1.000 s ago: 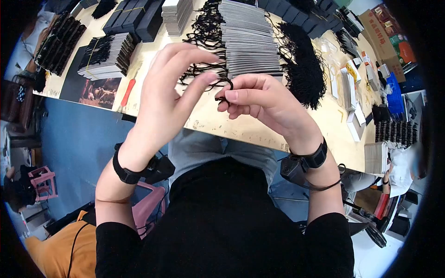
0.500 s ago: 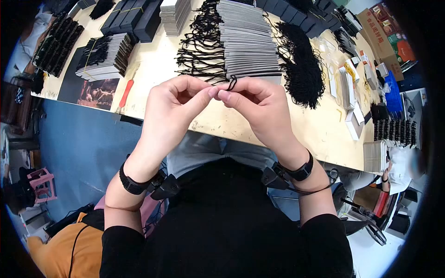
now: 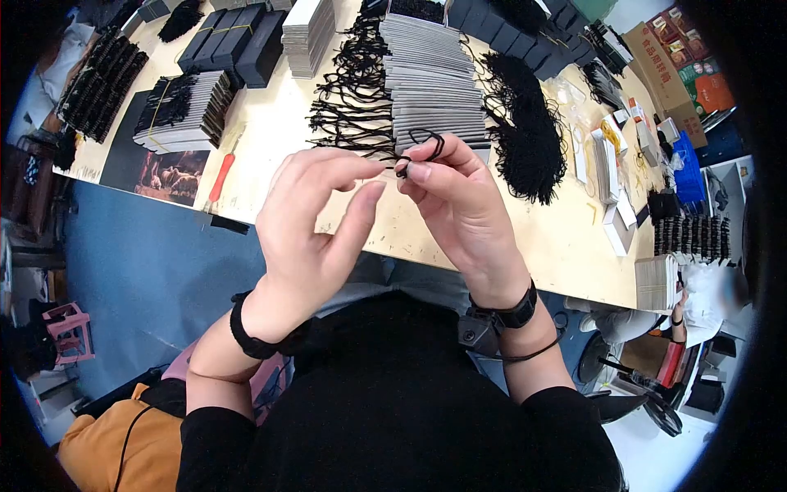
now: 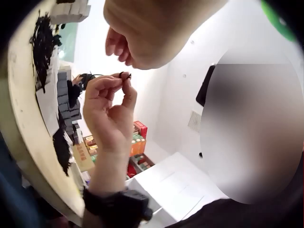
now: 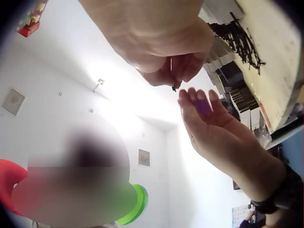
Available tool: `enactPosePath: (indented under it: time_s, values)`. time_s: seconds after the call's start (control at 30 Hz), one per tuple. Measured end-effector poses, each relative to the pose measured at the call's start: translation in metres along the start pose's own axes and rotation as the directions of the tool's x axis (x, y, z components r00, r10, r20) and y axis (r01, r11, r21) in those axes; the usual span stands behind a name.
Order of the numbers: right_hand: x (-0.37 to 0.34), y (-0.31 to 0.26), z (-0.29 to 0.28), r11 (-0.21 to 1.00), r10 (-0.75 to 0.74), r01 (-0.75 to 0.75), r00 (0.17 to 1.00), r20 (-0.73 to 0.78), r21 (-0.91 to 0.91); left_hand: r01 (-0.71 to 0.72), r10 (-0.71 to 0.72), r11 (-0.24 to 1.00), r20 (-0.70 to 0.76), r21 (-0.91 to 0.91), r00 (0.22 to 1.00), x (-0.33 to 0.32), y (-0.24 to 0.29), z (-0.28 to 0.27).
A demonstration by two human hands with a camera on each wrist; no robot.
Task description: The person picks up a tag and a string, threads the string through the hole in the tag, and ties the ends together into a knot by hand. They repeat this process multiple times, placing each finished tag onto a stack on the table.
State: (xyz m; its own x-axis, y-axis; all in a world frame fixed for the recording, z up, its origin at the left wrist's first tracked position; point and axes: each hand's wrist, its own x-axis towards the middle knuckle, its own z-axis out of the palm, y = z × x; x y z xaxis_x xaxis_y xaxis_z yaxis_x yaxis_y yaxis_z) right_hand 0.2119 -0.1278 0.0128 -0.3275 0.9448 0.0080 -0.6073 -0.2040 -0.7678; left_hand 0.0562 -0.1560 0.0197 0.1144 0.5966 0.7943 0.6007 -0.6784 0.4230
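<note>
A workshop is indicated by the bench (image 3: 566, 256), where grey strips (image 3: 433, 90) are lined up just beyond the right hand (image 3: 463, 201), black cords (image 3: 529, 131) are heaped to its right, and dark boxes (image 3: 261, 47) are grouped beyond the left hand (image 3: 311, 221).

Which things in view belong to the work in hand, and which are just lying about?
Likely in the work:
black cord, pinched in the right grip
probably the row of grey strips with looped black cords alongside

Apparently just lying about:
red-handled tool
sheep picture
cardboard carton
</note>
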Motion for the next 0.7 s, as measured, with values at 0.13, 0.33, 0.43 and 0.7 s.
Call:
enactPosePath:
  time_s: [0.13, 0.33, 0.43, 0.7]
  values:
    - [0.001, 0.0, -0.002, 0.998, 0.037, -0.039, 0.997, 0.062, 0.041, 0.629, -0.554, 0.551, 0.323, -0.549, 0.767, 0.001, -0.002, 0.002]
    - [0.001, -0.001, 0.001, 0.995, 0.045, -0.056, 0.992, 0.119, 0.084, 0.747, -0.504, 0.206, 0.586, -0.632, 0.635, 0.007, -0.008, -0.002]
    - [0.002, -0.002, 0.002, 0.995, 0.041, -0.053, 0.989, 0.14, 0.081, 0.739, -0.461, 0.139, 0.618, -0.659, 0.637, 0.005, -0.012, 0.001]
    - [-0.001, -0.01, 0.009, 0.996, -0.051, 0.058, 0.992, 0.111, -0.061, 0.656, -0.431, 0.155, 0.547, -0.738, 0.718, -0.003, -0.013, 0.008]
